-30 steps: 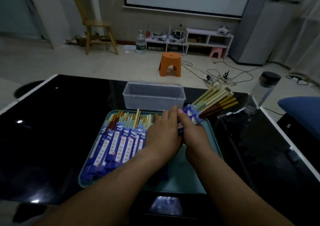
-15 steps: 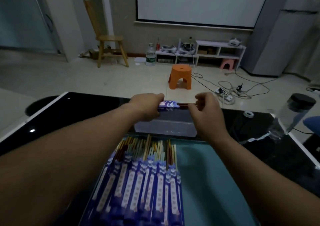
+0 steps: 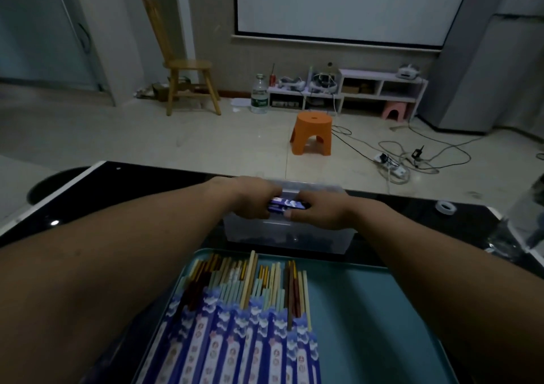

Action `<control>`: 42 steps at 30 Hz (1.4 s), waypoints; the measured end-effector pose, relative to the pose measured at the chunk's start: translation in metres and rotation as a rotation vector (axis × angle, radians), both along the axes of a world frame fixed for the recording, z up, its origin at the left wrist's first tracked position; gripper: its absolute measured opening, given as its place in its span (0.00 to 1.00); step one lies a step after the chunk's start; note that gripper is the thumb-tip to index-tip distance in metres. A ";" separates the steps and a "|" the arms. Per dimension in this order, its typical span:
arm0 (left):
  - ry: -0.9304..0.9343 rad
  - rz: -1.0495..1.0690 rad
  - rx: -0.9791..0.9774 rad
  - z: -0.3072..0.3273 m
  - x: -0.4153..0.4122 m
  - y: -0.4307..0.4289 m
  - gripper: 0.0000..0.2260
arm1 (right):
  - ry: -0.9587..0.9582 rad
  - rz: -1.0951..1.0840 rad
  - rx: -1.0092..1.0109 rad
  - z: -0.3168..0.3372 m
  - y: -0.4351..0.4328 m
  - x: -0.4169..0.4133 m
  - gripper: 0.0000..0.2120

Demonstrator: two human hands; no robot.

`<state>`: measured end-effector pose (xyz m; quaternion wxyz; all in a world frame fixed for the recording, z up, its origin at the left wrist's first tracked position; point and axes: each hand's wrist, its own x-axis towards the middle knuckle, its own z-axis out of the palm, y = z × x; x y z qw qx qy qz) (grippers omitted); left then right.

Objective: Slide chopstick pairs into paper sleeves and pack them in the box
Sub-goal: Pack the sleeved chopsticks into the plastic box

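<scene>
Two hands (image 3: 250, 204) (image 3: 319, 214), one clear box (image 3: 288, 236), one teal tray (image 3: 368, 324), one orange stool (image 3: 312, 132)

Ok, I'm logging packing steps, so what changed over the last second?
The left hand and right hand lifted the bundle of blue paper-sleeved chopsticks off the teal rectangular tray and carried it forward, down to the mouth of the clear plastic box, still gripping an end each. The row of sleeved chopsticks on the tray's left and the box stayed put.
</scene>
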<state>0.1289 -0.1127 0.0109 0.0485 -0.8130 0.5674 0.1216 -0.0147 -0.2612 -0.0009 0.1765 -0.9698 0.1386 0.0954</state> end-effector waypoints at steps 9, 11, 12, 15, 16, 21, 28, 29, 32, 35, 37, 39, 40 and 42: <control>0.143 0.007 0.166 -0.002 -0.009 -0.026 0.05 | -0.008 -0.078 0.119 -0.029 -0.014 -0.016 0.26; 0.098 -0.038 0.118 -0.007 -0.010 -0.029 0.05 | -0.007 -0.095 0.118 -0.032 -0.015 -0.016 0.24; 0.081 -0.051 0.093 -0.008 -0.010 -0.031 0.05 | -0.001 -0.105 0.121 -0.032 -0.017 -0.016 0.24; 0.052 -0.089 0.059 -0.007 -0.009 -0.032 0.06 | 0.027 -0.120 0.180 -0.027 -0.019 -0.015 0.24; 0.036 -0.108 0.044 -0.006 -0.008 -0.032 0.07 | 0.028 -0.124 0.204 -0.025 -0.019 -0.014 0.25; 0.054 -0.128 -0.065 -0.005 -0.006 -0.026 0.11 | -0.117 -0.150 0.270 -0.019 -0.012 -0.024 0.31; -0.056 -0.242 -0.135 -0.007 -0.005 -0.023 0.20 | -0.352 -0.283 0.370 -0.010 -0.008 -0.036 0.31; -0.071 -0.264 -0.124 -0.007 -0.006 -0.025 0.21 | -0.318 -0.268 0.354 -0.010 -0.007 -0.037 0.29; -0.103 -0.299 -0.016 -0.003 -0.010 -0.033 0.20 | -0.099 -0.169 0.305 -0.011 -0.005 -0.036 0.25; -0.018 -0.277 0.055 -0.002 -0.009 -0.040 0.19 | 0.051 -0.173 0.356 -0.011 -0.009 -0.033 0.17; 0.102 -0.227 0.032 -0.001 -0.006 -0.040 0.22 | 0.107 -0.194 0.429 -0.007 -0.013 -0.031 0.19; 0.167 -0.202 0.014 0.004 -0.002 -0.037 0.25 | 0.143 -0.212 0.440 -0.005 -0.017 -0.028 0.20; 0.184 -0.196 0.016 0.008 0.000 -0.033 0.26 | 0.162 -0.222 0.448 -0.004 -0.018 -0.026 0.19; 0.153 -0.196 -0.032 0.011 0.002 -0.021 0.27 | 0.192 -0.248 0.453 -0.007 -0.021 -0.025 0.21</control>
